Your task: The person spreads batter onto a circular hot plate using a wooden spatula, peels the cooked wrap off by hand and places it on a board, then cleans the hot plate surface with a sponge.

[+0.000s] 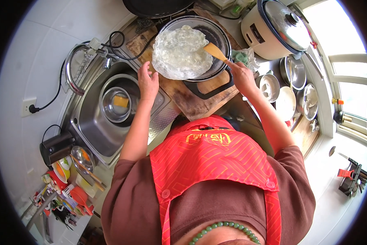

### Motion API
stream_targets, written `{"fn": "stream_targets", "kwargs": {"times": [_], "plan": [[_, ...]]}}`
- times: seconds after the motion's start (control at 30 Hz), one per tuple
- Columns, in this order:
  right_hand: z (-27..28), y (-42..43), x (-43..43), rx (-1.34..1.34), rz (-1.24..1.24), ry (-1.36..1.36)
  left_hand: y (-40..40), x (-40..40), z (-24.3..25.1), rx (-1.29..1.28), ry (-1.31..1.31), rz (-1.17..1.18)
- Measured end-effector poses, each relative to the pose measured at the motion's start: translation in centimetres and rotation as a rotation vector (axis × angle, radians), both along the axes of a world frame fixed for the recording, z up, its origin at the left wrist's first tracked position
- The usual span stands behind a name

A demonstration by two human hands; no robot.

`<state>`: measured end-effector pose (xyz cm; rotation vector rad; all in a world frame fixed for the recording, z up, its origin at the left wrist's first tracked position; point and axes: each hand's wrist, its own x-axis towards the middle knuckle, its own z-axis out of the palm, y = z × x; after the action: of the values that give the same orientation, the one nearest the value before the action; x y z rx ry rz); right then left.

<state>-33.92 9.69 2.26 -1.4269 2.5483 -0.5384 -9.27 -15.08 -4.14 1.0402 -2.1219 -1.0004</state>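
Observation:
A pale, round flatbread (182, 53) lies in an electric griddle pan (223, 39), shifted left so that it overlaps the pan's left rim. My right hand (243, 76) grips the handle of a wooden spatula (214, 51), whose blade touches the flatbread's right edge. Just below the flatbread's lower left edge is my left hand (148, 81), fingers apart and holding nothing. The pan stands on a wooden cutting board (198, 105), with its black looped handle (212, 93) towards me.
At left, a steel sink (94, 128) holds nested bowls (114, 111) with a yellow sponge. A rice cooker (263, 36) stands at upper right, above several metal bowls (293, 73) and a white plate (285, 104). A black cable (125, 57) runs left of the pan. Behind the pan is a dark lid or pan (157, 7).

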Motion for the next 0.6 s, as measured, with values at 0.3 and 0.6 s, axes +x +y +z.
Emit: {"fn": "stream_targets", "kwargs": {"times": [0.3,0.6], "plan": [[-0.6,-1.0,4.6,-0.073,-0.108,-0.044,-1.1,-0.7,-0.8,0.639,0.235,0.020],[-3.0,-10.3,13.1,-0.309,-0.017,-0.316,0.3,-2.7,0.5,0.819,0.527,-0.026]]}}
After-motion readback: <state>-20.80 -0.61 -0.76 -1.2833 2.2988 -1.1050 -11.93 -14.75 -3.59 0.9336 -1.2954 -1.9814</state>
